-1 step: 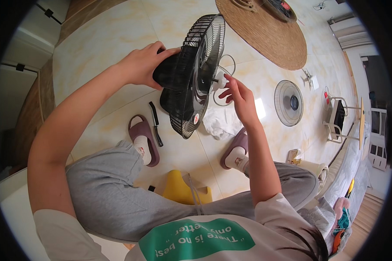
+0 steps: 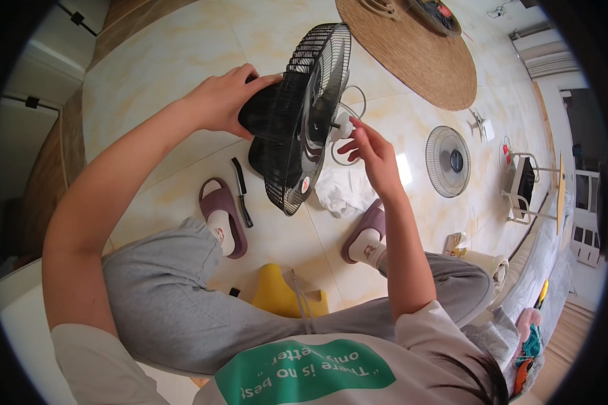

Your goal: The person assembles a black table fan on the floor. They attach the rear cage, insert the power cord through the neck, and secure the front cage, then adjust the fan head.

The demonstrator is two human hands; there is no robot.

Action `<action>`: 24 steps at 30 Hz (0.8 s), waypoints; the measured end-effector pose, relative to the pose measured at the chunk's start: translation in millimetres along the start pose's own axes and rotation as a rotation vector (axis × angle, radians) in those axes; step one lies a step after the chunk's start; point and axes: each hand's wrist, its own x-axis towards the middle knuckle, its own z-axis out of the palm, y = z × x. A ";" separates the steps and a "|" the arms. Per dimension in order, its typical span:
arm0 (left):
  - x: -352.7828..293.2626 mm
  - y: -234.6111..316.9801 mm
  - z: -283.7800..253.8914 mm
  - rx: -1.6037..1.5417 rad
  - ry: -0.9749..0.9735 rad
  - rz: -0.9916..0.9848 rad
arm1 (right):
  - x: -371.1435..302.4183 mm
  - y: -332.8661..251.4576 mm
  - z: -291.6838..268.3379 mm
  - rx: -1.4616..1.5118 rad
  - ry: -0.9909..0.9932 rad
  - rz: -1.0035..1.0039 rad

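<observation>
A black electric fan (image 2: 277, 111) stands between my hands, its rear wire grille (image 2: 315, 44) turned to the right. My left hand (image 2: 226, 100) is wrapped round the motor housing from behind. Dark see-through blades (image 2: 321, 111) sit inside the grille, partly hidden by its wires. At the end of the thin shaft is a white plastic nut (image 2: 345, 126). The fingertips of my right hand (image 2: 373, 152) are closed at that nut, the lower fingers curled and loose. The fan's front grille (image 2: 447, 160), with a dark round centre, lies apart on the floor to the right.
A knife (image 2: 242, 192) with a black handle lies by my left slipper (image 2: 224, 212). A crumpled white cloth (image 2: 344, 191) is near my right slipper (image 2: 366, 229). Between my legs is a yellow object (image 2: 274, 290). A round woven mat (image 2: 419, 61) lies far off.
The fan and my right hand have shifted very slightly to the right. My holds look the same.
</observation>
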 end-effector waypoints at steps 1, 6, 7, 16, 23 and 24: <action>-0.1 -0.4 0.0 -0.003 0.000 0.002 | -2.4 1.5 0.3 0.073 0.006 0.024; -0.9 -2.0 0.1 -0.009 0.001 0.020 | -5.3 8.8 4.8 -0.155 0.016 -0.121; -1.1 -2.2 0.1 -0.006 0.001 0.017 | -3.7 9.2 5.2 -0.197 0.029 -0.116; -0.1 -2.6 0.1 -0.001 -0.014 0.014 | 8.4 4.4 2.6 -0.376 0.012 -0.053; -0.2 -1.3 -0.4 0.011 -0.021 0.005 | 9.3 9.8 13.4 -0.032 0.109 -0.070; -0.3 -1.1 -0.5 0.013 -0.025 0.005 | 8.5 10.1 12.8 -0.018 0.109 -0.060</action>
